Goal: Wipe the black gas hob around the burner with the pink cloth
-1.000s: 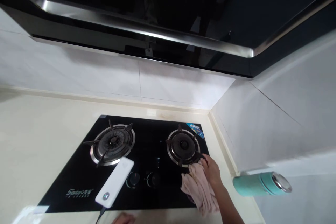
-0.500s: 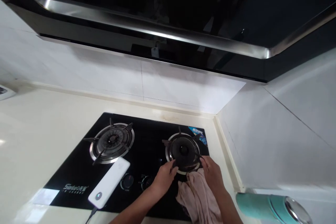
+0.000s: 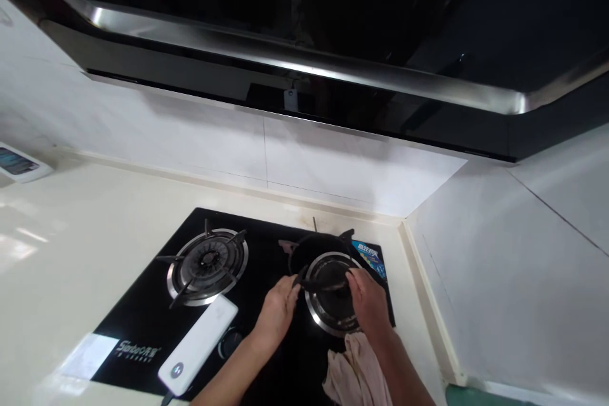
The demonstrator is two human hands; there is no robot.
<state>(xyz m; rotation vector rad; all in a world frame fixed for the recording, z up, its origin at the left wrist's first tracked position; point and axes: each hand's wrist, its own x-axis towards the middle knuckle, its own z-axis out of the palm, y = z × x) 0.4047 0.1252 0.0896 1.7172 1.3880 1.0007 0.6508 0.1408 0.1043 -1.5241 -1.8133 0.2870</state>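
Note:
Both hands grip the black pan support (image 3: 326, 285) of the right burner, which is raised and tilted above the glass hob (image 3: 266, 254). My left hand (image 3: 278, 304) is closed on its left side, my right hand (image 3: 366, 298) on its right side. Below it the right burner (image 3: 328, 320) shows its steel ring and dark centre. A pale pink cloth (image 3: 354, 371) lies crumpled by my right wrist, partly hidden behind the forearm. On the left burner (image 3: 209, 260) the pan support sits in place.
A white power bank (image 3: 197, 346) with a cable lies on the hob's front left. The range hood (image 3: 304, 63) hangs low above. A tiled wall (image 3: 499, 254) borders the right, with a green object (image 3: 480, 396) at the lower edge. A white device (image 3: 23, 163) stands far left.
The pan support has come up off the right burner and tilted, carried by both hands. The view has shifted, so the green bottle is mostly out of frame.

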